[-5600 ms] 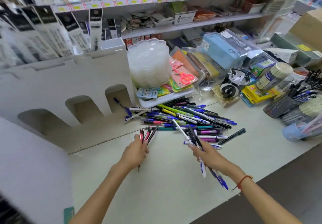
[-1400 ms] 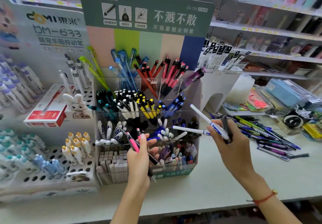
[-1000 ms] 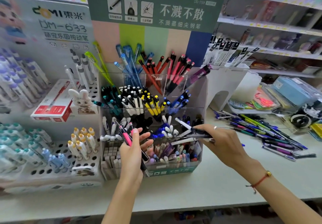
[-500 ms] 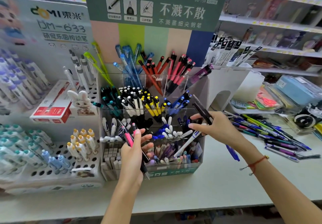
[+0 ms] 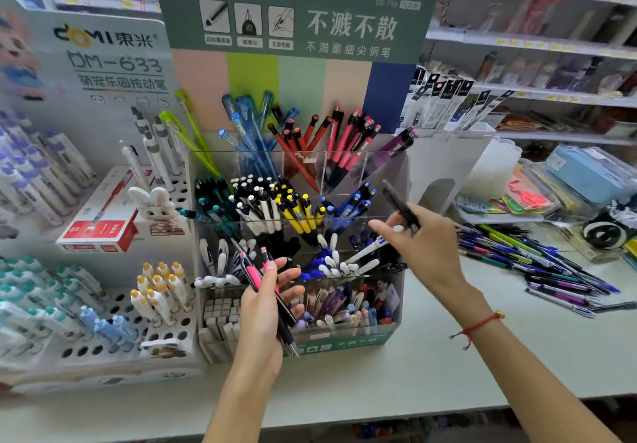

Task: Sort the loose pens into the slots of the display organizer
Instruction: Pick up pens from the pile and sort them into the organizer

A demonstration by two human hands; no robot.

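Left hand (image 5: 265, 308) grips pink-and-black pens (image 5: 256, 279), tips pointing 5 o'clock, in front of display organizer (image 5: 396, 180). Right hand (image 5: 425, 242) pinches white pen (image 5: 370, 248) and black pen (image 5: 400, 205) over the middle slots. Loose pens (image 5: 537, 263) at its 3 o'clock on counter (image 5: 396, 373).

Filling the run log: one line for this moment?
left hand: holds pink pens | right hand: holds pens at organizer | pile: unsorted

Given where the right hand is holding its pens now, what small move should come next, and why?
Probably lower the right hand and slip its white pen with blue print into the clear display organizer slot of white-capped blue pens: it already angles toward that slot, while the left hand holds pink-and-black pens aside.
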